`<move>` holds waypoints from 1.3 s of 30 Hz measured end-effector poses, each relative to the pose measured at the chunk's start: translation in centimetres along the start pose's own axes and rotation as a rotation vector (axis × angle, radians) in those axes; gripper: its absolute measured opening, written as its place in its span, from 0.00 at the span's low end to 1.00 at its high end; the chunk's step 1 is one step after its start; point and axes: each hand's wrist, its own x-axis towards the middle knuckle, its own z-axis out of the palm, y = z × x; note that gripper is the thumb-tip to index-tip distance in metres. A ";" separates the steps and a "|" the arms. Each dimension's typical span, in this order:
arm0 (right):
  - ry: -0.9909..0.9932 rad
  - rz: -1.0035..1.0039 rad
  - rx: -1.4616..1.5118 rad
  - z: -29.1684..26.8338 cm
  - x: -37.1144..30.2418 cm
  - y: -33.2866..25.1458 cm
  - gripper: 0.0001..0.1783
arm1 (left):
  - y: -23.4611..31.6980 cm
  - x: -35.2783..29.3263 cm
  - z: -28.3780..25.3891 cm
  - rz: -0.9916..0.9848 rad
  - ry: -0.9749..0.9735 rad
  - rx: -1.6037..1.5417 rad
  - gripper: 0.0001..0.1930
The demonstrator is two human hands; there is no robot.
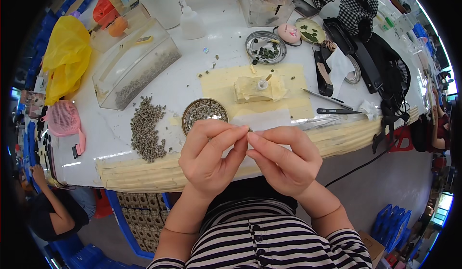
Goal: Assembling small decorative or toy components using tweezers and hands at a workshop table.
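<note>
The tiny piece (250, 130) at the fingertips (255, 137) (mostly covered) is too small to identify.

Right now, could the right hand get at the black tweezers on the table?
Probably yes: the black tweezers lie beyond the right hand, with nothing tall between them. But that hand seems to be pinching a small dark piece, so it would likely have to let go first.
</note>
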 end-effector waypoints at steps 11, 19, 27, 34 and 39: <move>-0.094 0.556 0.704 -0.2 -0.8 1.1 0.07 | 0.1 0.1 -0.2 0.059 -0.027 -0.015 0.14; -0.147 0.834 1.039 -0.7 -0.7 1.2 0.09 | 0.1 0.3 -0.3 0.120 -0.047 -0.036 0.15; 0.002 -0.071 -0.005 -0.1 -0.2 0.0 0.17 | 0.1 0.0 0.0 0.018 -0.003 0.004 0.15; -0.078 0.428 0.489 0.0 -0.7 0.8 0.14 | 0.1 0.1 -0.2 0.061 -0.011 -0.043 0.16; -0.099 0.839 1.021 -0.5 -0.4 0.6 0.08 | 0.0 0.2 -0.2 0.081 -0.024 -0.031 0.15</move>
